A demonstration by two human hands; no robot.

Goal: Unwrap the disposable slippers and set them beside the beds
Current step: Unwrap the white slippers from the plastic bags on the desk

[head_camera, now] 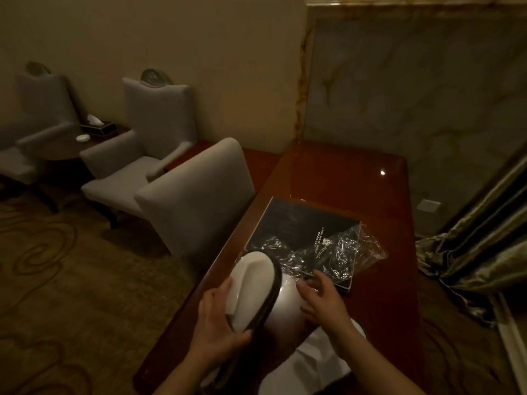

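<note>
In the head view, the left hand (219,317) curls around a pair of white slippers (253,283) tilted on edge over the desk (342,172), while the right hand (322,297) hovers just beside them, fingers spread and empty, near the crumpled clear wrapper (342,252) lying on a black folder (296,223).

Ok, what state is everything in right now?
Slippers: unwrapped, gripped on edge by the left hand.
Right hand: fingers spread, holding nothing.
Black folder: closed, flat on the desk.
Plastic wrapper: crumpled, lying on that folder.
Desk chair: pushed against the desk.
</note>
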